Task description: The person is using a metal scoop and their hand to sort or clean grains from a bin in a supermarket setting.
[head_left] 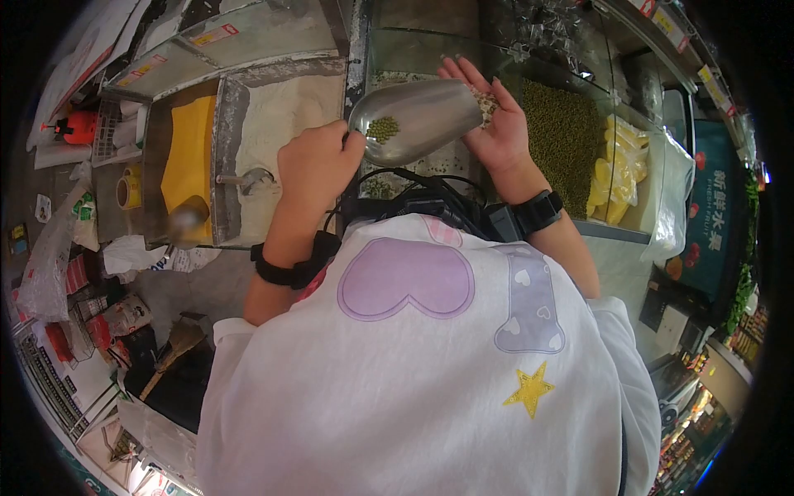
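My left hand [321,161] is closed round the handle end of a metal scoop [430,116]. A small heap of green beans [382,129] lies inside the scoop near its handle end. The scoop's wide mouth points right, over my right hand [506,136]. That hand is palm up, its fingers stretched out and partly hidden behind the scoop. Pale mixed grains [486,106] show at the palm beside the scoop's mouth. Below both is a glass-sided bin [447,159] with a few scattered grains on its floor.
Right of my hand is a bin of green beans [558,132], then yellow packets [620,165]. On the left, a bin of white flour [289,107] holds another metal scoop [252,179]; yellow meal [190,149] lies beyond. Glass dividers separate the bins. Black cables [422,186] lie at my chest.
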A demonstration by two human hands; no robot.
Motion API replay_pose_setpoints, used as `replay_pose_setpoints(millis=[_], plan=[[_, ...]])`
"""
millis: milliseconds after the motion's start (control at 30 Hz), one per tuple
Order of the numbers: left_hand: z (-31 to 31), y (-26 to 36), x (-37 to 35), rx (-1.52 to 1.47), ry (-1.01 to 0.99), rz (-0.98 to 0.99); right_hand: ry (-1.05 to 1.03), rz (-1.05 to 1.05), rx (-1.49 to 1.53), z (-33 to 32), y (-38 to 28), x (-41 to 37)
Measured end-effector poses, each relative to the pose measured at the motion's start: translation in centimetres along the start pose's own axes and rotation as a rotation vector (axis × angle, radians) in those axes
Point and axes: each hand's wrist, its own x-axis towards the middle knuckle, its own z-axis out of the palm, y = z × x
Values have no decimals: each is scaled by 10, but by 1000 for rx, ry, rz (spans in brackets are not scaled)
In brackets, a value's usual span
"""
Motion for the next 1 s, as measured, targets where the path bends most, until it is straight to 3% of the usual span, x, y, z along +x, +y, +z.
replay_pose_setpoints(millis=[1000], plan=[[1, 9, 2, 25, -41, 17, 44, 90, -79, 13, 4, -6]])
